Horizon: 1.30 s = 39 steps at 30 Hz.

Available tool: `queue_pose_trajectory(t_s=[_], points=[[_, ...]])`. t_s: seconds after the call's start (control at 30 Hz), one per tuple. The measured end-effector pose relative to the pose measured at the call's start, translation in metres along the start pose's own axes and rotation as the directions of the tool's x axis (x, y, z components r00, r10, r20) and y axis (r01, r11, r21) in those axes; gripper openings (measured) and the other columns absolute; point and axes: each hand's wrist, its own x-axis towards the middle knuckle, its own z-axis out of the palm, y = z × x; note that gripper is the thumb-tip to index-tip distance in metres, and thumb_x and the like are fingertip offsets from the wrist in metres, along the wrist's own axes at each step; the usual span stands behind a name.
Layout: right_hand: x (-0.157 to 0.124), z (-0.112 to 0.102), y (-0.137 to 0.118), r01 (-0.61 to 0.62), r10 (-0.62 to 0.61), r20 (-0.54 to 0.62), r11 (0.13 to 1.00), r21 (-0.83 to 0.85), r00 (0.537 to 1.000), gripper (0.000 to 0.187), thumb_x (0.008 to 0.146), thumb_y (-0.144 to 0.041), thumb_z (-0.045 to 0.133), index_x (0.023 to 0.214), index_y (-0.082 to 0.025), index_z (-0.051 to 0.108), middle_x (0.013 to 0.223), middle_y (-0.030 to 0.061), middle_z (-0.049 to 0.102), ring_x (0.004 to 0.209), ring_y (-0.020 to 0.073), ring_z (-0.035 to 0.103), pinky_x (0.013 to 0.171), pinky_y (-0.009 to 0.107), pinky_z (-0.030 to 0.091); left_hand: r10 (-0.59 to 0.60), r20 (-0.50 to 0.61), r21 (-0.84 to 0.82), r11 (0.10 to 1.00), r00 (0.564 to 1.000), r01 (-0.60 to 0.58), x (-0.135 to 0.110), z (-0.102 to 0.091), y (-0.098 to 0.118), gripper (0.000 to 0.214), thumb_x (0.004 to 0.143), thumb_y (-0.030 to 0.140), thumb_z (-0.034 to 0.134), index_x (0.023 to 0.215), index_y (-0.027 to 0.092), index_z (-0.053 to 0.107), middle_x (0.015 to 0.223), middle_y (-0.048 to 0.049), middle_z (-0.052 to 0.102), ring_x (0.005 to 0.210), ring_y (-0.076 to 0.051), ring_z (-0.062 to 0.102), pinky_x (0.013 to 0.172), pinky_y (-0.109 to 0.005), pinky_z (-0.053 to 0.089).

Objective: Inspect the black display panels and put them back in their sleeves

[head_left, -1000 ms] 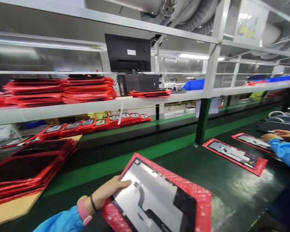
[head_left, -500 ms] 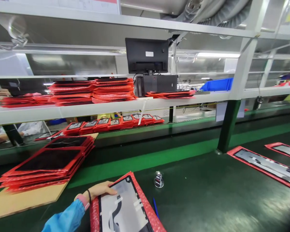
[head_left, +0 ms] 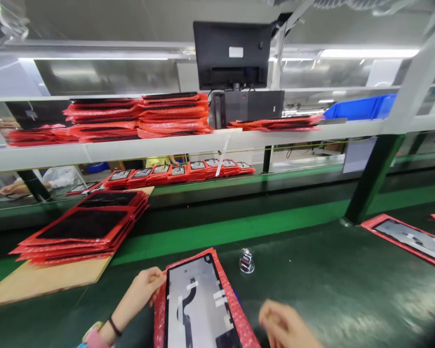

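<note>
I see the dark green conveyor belt (head_left: pixel 329 285) filling the lower part of my view, with a long white shelf (head_left: pixel 188 142) above it carrying stacks of red bubble-wrap sleeves (head_left: pixel 137 116) and a black monitor (head_left: pixel 234 53). On a cardboard sheet (head_left: pixel 47 280) at my left sits another stack of red-sleeved panels (head_left: pixel 83 232). Directly before me the panel in its red bubble-wrap tray (head_left: pixel 199 309) lies flat on the belt, silver back up. My left hand (head_left: pixel 145 287) rests against its left edge, fingers curled onto the rim. My right hand (head_left: pixel 286 326) hovers just right of the tray, blurred; I cannot tell how open it is. A small clear stand (head_left: pixel 246 261) sits just beyond the tray's far corner.
</note>
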Motion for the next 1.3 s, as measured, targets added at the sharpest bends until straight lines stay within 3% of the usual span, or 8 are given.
queue_pose_trajectory(t_s=[0.13,0.33,0.47,0.77,0.87,0.97,1.2,1.3], points=[[0.04,0.01,0.01,-0.036,0.029,-0.024,0.914,-0.405,0.999,0.014,0.085,-0.026,0.061,0.093,-0.015,0.063,0.069,0.0032,0.065,0.072,0.0239,0.064,0.073,0.039,0.047,-0.203,0.024,-0.048,0.978,0.979,0.204,-0.041,0.021,-0.018,0.057,0.05,0.075,0.065,0.057,0.022,0.046,0.043,0.0058,0.051,0.036,-0.011,0.049,0.037,-0.026,0.039],[0.052,0.03,0.004,-0.009,0.018,0.008,0.76,-0.65,1.0,0.042,0.08,-0.016,0.051,0.121,-0.009,0.057,0.101,0.0253,0.071,0.093,0.0396,0.066,0.081,0.044,0.042,-0.334,0.059,0.102,0.94,0.941,0.327,-0.042,0.035,-0.007,0.034,0.084,0.041,0.061,0.062,0.017,0.051,0.044,0.009,0.052,0.038,-0.008,0.053,0.042,-0.022,0.044],[0.052,0.028,0.006,0.012,-0.012,0.004,0.77,-0.638,1.0,0.041,0.074,-0.019,0.056,0.115,-0.015,0.06,0.09,0.0178,0.073,0.086,0.0343,0.067,0.077,0.038,0.043,-0.375,0.103,0.201,0.915,0.921,0.35,-0.035,0.035,0.006,0.034,0.087,0.036,0.059,0.06,0.016,0.054,0.047,0.009,0.05,0.038,-0.006,0.047,0.04,-0.021,0.042],[0.045,-0.011,-0.005,0.037,-0.051,-0.024,0.919,-0.392,0.998,0.036,0.071,-0.02,0.04,0.099,-0.021,0.063,0.058,-0.0021,0.052,0.056,0.0196,0.057,0.056,0.029,0.04,-0.228,0.032,-0.267,0.936,0.973,0.228,-0.033,0.038,0.032,0.018,0.082,0.028,0.056,0.069,0.017,0.061,0.055,0.0055,0.058,0.051,-0.011,0.056,0.055,-0.026,0.047],[0.035,-0.028,-0.024,0.095,-0.111,0.089,0.981,0.167,0.99,0.033,0.073,-0.026,0.044,0.102,-0.021,0.061,0.076,0.0027,0.063,0.069,0.0196,0.062,0.057,0.028,0.045,-0.196,-0.073,-0.472,0.871,0.978,0.139,-0.035,0.05,0.035,0.02,0.072,0.024,0.051,0.084,0.02,0.067,0.071,0.0022,0.071,0.071,-0.018,0.065,0.069,-0.03,0.05],[0.026,-0.033,-0.05,0.18,-0.293,0.1,0.786,0.591,0.951,0.038,0.073,-0.027,0.061,0.111,-0.024,0.056,0.1,0.0069,0.067,0.088,0.0216,0.063,0.061,0.028,0.048,-0.209,-0.146,-0.574,0.814,0.967,0.09,-0.033,0.051,0.04,0.029,0.066,0.028,0.058,0.091,0.018,0.067,0.081,-0.0014,0.075,0.075,-0.022,0.068,0.07,-0.031,0.05],[0.023,0.003,-0.114,0.48,-0.523,-0.062,0.72,0.501,0.85,0.03,0.09,-0.043,0.057,0.071,-0.021,0.051,0.056,0.0007,0.066,0.052,0.0123,0.055,0.055,0.024,0.043,-0.007,-0.207,-0.642,0.756,0.978,-0.13,-0.034,0.03,0.106,0.042,0.073,0.036,0.07,0.111,0.019,0.063,0.1,-0.0028,0.075,0.086,-0.021,0.069,0.073,-0.027,0.051],[0.03,0.021,-0.128,0.578,-0.572,-0.171,0.673,0.462,0.802,0.044,0.091,-0.062,0.041,0.09,-0.021,0.057,0.063,0.0017,0.066,0.049,0.0129,0.053,0.047,0.024,0.04,0.071,-0.186,-0.643,0.745,0.98,-0.176,-0.036,0.031,0.132,0.043,0.076,0.035,0.069,0.116,0.019,0.061,0.095,-0.0038,0.076,0.078,-0.021,0.07,0.066,-0.027,0.052]])
